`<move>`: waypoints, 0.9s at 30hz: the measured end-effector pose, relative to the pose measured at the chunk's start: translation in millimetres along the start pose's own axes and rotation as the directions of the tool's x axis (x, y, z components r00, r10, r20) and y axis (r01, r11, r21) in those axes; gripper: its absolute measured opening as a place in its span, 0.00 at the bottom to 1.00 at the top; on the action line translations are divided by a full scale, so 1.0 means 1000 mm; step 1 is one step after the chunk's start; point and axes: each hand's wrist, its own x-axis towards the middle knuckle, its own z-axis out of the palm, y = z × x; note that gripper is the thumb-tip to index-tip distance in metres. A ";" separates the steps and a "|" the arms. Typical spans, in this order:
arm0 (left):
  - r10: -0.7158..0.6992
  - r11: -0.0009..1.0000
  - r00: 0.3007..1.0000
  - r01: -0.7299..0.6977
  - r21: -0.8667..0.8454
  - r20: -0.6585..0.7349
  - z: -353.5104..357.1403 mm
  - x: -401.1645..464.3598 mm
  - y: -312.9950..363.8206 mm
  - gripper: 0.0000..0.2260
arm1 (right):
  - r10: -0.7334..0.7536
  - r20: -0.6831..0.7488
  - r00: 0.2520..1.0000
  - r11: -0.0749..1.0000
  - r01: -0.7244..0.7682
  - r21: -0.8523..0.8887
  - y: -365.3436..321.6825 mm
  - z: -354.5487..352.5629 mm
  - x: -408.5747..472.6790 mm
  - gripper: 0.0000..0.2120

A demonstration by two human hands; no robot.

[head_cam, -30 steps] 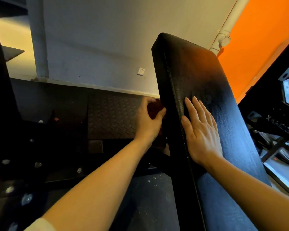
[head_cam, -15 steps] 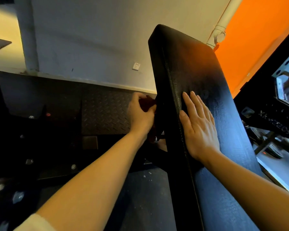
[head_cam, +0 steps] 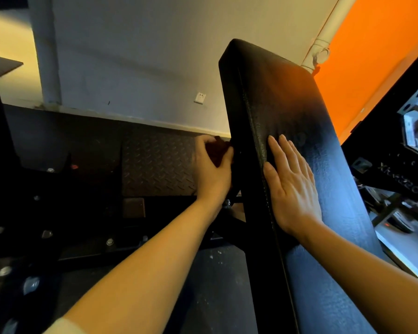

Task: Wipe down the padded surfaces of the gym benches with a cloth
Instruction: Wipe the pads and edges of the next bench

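A person's two bare hands work at a tilted black pad [head_cam: 299,121] in a gym corner. The pad runs from 5 o'clock in the view up to 12 o'clock, its textured face catching an orange glow near the top and blue light lower down.

The left hand [head_cam: 211,168] is at the pad's left edge, near the centre of the view, its grip curled round a dark red cloth [head_cam: 215,150]. The cloth shows only between thumb and fingers, bunched, and touches the pad's side wall; how much of it lies behind the pad cannot be told.

The right hand [head_cam: 292,186] lies flat on the pad's face at 3 o'clock of the left hand, grip wide, holding nothing. Its fingers [head_cam: 275,150] are straight and together, pointing to 11 o'clock, with the thumb along the stitched seam.

Behind the pad, at 9 to 10 o'clock, dark checker-plate flooring [head_cam: 155,165] meets a pale wall [head_cam: 143,56] that carries a white socket [head_cam: 200,98]. An orange wall [head_cam: 372,56] fills the view at 1 o'clock, with a white pipe [head_cam: 323,42] running down the join. Black rack steel [head_cam: 396,169] with white lettering crosses at 3 o'clock. Bolt heads [head_cam: 109,241] glint on dark metal at 8 o'clock.
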 end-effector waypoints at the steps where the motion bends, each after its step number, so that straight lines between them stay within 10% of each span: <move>1: 0.063 0.998 0.998 -0.063 -0.003 0.009 0.003 -0.005 0.001 0.14 | 0.005 0.002 1.000 1.000 -0.005 0.000 0.000 0.000 0.000 0.30; 11: -0.129 0.988 0.989 0.135 0.078 -0.071 -0.012 0.013 -0.007 0.14 | -0.004 0.012 1.000 1.000 0.004 -0.008 0.000 0.000 -0.001 0.29; 16: 0.029 0.998 0.999 -0.031 -0.060 -0.040 -0.005 0.010 0.015 0.11 | 0.009 0.028 1.000 1.000 -0.009 0.002 -0.002 -0.001 -0.001 0.28; 27: 0.242 0.919 0.928 -0.313 0.240 0.282 -0.038 -0.029 -0.004 0.14 | 0.010 0.032 0.999 1.000 -0.009 -0.008 -0.003 -0.002 -0.002 0.28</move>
